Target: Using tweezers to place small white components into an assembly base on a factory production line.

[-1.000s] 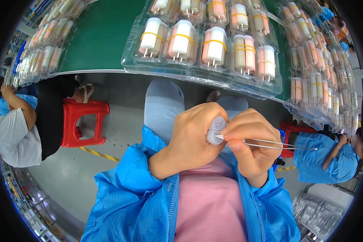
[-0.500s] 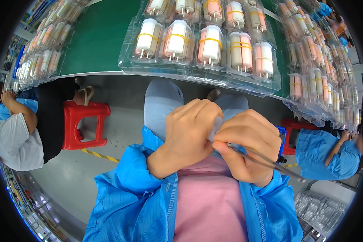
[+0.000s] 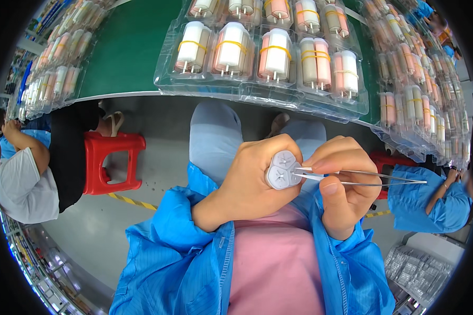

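My left hand (image 3: pixel 242 181) is closed around a cluster of three tubes (image 3: pixel 277 178), its pale grey-white ends turned up toward me. Each visible end carries a small raised centre with spokes; the rest of the cluster is hidden in my palm. A pair of metal tweezers (image 3: pixel 418 182) lies nearly level in my right hand (image 3: pixel 347 184), pinched between thumb and fingers. Its slightly parted tips reach the right side of the tube ends; whether they grip anything there I cannot tell. Both hands are above my lap, in front of the table edge.
A clear plastic tray (image 3: pixel 247 93) of banded white, pink and grey tubes sits on the green table (image 3: pixel 121 58). Stacked trays (image 3: pixel 412 100) of similar tubes stand at right, others (image 3: pixel 55 79) at left. A red stool (image 3: pixel 92 163) and co-workers are on both sides.
The tube ends have turned into view in my left hand. My right fingers have spread and shifted right, and the tweezers have swung from slanting to nearly level.
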A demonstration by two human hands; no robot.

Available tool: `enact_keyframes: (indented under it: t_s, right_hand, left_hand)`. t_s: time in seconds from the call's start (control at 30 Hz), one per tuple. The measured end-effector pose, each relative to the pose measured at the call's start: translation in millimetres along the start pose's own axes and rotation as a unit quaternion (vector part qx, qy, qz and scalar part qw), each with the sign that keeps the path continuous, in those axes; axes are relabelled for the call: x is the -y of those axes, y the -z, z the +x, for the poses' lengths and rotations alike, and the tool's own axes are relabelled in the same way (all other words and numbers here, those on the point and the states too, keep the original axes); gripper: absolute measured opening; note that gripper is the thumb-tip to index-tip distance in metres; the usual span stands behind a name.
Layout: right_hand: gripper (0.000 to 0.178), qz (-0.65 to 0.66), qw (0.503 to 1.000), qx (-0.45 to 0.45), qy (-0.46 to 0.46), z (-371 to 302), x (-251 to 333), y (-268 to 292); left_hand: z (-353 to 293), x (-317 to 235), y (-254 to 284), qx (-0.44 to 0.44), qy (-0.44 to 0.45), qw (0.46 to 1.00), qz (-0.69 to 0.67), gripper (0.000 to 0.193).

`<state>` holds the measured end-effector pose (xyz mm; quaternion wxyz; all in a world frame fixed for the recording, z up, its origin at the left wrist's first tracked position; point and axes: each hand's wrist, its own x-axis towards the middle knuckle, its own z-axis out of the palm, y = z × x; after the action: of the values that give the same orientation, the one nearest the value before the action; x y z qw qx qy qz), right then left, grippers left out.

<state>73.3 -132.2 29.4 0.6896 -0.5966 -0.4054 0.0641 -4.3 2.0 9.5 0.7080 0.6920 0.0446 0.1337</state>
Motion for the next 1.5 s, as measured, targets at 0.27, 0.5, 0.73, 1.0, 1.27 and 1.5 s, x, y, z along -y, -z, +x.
enact_keyframes:
  t_s: [0.27,0.5,0.73,1.0,1.27,1.5]
  right_hand:
    - [0.016,-0.024,0.999,0.039,0.019,2,-1,0]
    - [0.014,-0.036,0.999,0.024,0.015,6,-4,-1]
    - [0.014,-0.023,0.999,0.029,0.014,5,-7,0]
    - [0.013,-0.042,0.999,0.031,0.010,7,-6,1]
    - [0.011,-0.032,0.999,0.022,0.011,7,-6,-1]
    - [0.011,-0.057,0.997,0.045,0.023,11,-4,0]
  left_hand:
    - [-1,0,2,0.001,-0.014,0.999,0.041,0.022]
    - [-2,3,0,0.003,-0.057,0.995,0.085,0.022]
    - [-1,4,-1,0.002,-0.070,0.994,0.082,0.022]
    - [0,5,-1,0.005,-0.075,0.994,0.082,0.022]
    - [-1,5,0,0.002,-0.078,0.993,0.089,0.021]
    - [-1,3,0,0.002,-0.079,0.992,0.100,0.022]
